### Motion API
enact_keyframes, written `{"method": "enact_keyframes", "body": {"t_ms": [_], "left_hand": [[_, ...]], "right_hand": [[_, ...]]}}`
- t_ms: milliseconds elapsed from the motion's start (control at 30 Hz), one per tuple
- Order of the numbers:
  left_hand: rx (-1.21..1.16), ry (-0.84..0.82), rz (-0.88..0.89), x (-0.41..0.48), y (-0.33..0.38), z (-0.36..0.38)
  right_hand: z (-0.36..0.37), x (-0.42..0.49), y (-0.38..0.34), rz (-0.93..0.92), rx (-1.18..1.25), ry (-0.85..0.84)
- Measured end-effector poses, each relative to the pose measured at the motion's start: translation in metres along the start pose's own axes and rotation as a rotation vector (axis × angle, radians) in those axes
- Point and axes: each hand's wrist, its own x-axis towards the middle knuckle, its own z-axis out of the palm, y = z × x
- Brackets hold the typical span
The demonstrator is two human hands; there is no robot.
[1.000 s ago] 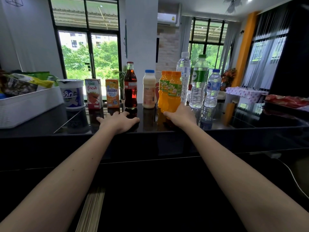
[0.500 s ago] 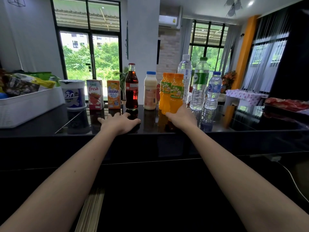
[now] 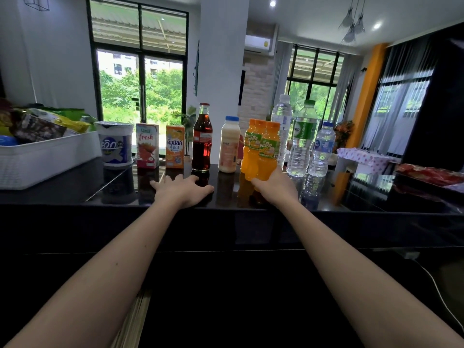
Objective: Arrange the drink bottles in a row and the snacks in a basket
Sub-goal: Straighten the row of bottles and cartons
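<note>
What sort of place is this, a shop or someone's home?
Probably a home: an open living area seen across a glossy black counter. A wall air conditioner, long curtains and a potted plant suggest it.

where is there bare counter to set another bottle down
Bare counter: between the white basket and the left hand, and right of the small water bottle toward the red packet. Crowded: orange bottles and water bottles bunch by the right hand.
</note>
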Motion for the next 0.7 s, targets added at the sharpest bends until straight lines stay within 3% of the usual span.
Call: {"method": "enact_keyframes", "body": {"t_ms": [200, 233, 300, 367, 400, 467, 533, 600, 700], "left_hand": [[0.009, -0.013, -0.003, -0.001, -0.001, 0.001], [0.011, -0.021, -0.004, 0.0, -0.001, 0.001], [0.012, -0.029, -0.011, 0.0, 0.0, 0.0], [0.012, -0.035, -0.013, -0.001, 0.0, -0.001], [0.013, -0.037, -0.012, -0.002, 0.0, -0.001], [0.016, -0.039, -0.013, -0.002, 0.001, -0.001], [0.027, -0.035, -0.012, -0.001, 0.001, -0.002], [0.025, -0.041, -0.015, -0.001, 0.001, -0.002], [0.023, -0.034, -0.022, -0.002, 0.002, -0.001]], "right_hand": [[0.0, 0.002, 0.0, 0.042, 0.045, -0.018], [-0.001, 0.001, -0.001, 0.049, 0.095, 0.045], [-0.008, 0.0, -0.007, -0.086, 0.105, 0.422], [-0.017, 0.002, -0.017, -0.466, 0.043, 0.809], [-0.021, 0.005, -0.024, -0.643, 0.055, 0.876], [-0.028, 0.014, -0.043, -0.834, 0.071, 0.839], [-0.041, 0.029, -0.069, -0.856, 0.044, 0.81], [-0.062, 0.048, -0.092, -0.73, -0.053, 0.666], [-0.082, 0.084, -0.106, -0.316, -0.505, 0.243]]}}
